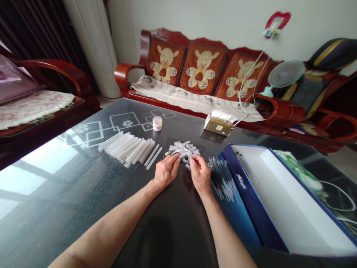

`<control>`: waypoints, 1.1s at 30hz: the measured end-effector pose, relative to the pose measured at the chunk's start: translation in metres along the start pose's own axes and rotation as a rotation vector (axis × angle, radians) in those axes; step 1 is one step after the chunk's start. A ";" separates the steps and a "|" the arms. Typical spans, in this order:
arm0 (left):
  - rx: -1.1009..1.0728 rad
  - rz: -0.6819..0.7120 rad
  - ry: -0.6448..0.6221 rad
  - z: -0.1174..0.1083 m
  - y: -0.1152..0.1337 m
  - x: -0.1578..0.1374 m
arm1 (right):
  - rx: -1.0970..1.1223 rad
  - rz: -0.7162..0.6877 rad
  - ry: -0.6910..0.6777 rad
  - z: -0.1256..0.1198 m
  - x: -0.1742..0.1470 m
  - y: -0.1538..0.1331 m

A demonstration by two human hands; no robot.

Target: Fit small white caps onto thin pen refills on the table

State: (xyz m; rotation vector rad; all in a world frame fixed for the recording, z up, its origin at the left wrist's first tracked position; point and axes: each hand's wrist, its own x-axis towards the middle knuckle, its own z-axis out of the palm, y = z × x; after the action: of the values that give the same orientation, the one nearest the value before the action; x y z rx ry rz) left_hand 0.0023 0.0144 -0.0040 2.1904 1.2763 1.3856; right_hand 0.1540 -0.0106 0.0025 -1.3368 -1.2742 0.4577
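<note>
My left hand (166, 172) is at the near left edge of a heap of small whitish tube pieces (184, 148), with thumb and fingertips pinched together. My right hand (200, 172) faces it across a narrow gap, its thumb and forefinger also closed at the heap's near side. Whatever is between the fingertips of either hand is too small to tell. To the left lie many slim white tubes like pen barrels (128, 148), two of them set apart nearest my left hand. Beside my right hand is a bundle of thin pen refills (223, 178) with dark ends.
An open blue box (287, 201) with a white inside stands on the right, a few thin sticks in it. A small round jar (157, 124) and a tissue box (219, 123) sit farther back on the dark glossy table (83, 186). Green plastic packaging (298, 171) lies beyond the box.
</note>
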 end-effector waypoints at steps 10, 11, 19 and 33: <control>0.143 0.161 -0.135 0.001 0.004 -0.004 | 0.694 0.457 0.075 -0.004 0.009 0.002; 0.146 0.166 -0.139 0.001 0.004 -0.004 | 0.705 0.465 0.083 -0.004 0.010 0.001; 0.160 0.126 -0.158 0.002 0.003 -0.005 | 0.630 0.417 0.023 -0.002 0.005 -0.002; 0.261 0.145 -0.195 -0.001 0.005 -0.003 | 0.523 0.423 -0.039 -0.003 0.002 0.006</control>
State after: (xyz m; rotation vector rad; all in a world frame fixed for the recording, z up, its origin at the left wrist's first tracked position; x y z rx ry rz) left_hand 0.0040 0.0090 -0.0018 2.5648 1.3119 1.0678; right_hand 0.1594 -0.0086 -0.0016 -1.1395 -0.8125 1.0396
